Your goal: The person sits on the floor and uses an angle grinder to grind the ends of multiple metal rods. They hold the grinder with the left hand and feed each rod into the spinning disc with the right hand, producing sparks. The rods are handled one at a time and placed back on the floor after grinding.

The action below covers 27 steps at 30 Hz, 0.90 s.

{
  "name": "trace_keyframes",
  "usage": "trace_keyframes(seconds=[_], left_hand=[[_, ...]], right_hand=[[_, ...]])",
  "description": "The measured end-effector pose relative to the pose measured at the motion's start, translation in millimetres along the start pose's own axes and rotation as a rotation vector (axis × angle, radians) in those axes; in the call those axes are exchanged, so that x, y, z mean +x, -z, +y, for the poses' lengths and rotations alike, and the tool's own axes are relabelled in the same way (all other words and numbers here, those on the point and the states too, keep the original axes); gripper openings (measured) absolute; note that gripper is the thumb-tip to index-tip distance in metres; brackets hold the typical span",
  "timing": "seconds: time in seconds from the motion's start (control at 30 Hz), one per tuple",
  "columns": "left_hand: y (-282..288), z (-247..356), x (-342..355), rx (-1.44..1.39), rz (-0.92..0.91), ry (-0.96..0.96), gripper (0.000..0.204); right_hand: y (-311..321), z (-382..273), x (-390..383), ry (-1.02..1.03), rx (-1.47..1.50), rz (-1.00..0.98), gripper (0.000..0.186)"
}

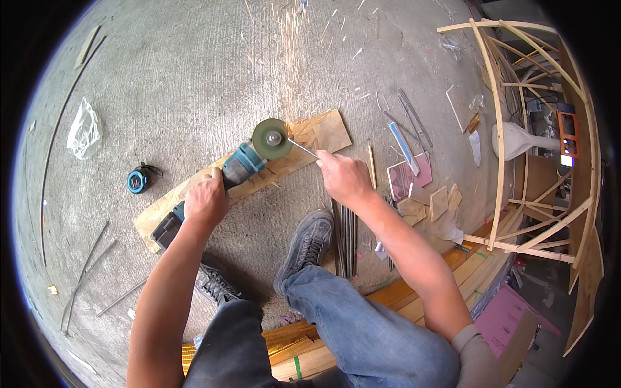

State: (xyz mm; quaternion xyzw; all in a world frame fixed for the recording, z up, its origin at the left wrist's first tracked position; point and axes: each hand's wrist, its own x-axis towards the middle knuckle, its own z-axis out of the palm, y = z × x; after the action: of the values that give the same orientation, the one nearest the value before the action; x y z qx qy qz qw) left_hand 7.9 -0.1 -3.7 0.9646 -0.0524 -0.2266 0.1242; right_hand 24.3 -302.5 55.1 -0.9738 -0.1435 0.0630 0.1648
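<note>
Far left, a crumpled clear plastic bag (84, 132) is lying on the concrete floor (194, 84). Next, a blue-and-black tape measure (136, 182) is sitting near a wooden board (169, 200); board is running diagonally, right end farther from the person. Left hand (206, 199) is gripping the angle grinder (244, 161), fingers wrapping its body. Grinder is lying across the board's line, battery end pointing lower left, head upper right; can't tell if it's resting on the wood. Green disc (272, 138) is meeting the tip of a thin metal rod (303, 149) at its right edge; sparks (291, 58) are streaming away from the person. Gray shoe (307, 242) is standing just left of a bundle of dark rods (349, 239). Right hand (345, 178) is pinching the thin rod's other end, fingers closed. Farther right, a blue strip (404, 149) is lying among scattered offcuts. Far right, a wooden slat frame (495, 129) is standing.
</note>
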Motion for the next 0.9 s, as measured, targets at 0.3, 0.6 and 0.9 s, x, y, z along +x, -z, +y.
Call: trace_keyframes(seconds=[0.3, 0.6, 0.9], left_hand=[[-1, -1, 1, -0.003, 0.0, 0.002, 0.035], [-1, 1, 1, -0.009, -0.008, 0.008, 0.035], [2, -2, -1, -0.015, -0.014, 0.016, 0.034]], right_hand=[[8, -6, 4, -0.099, 0.022, -0.114, 0.019], [10, 0, 8, -0.159, 0.053, -0.196, 0.021], [9, 2, 16, -0.172, 0.236, -0.284, 0.025]])
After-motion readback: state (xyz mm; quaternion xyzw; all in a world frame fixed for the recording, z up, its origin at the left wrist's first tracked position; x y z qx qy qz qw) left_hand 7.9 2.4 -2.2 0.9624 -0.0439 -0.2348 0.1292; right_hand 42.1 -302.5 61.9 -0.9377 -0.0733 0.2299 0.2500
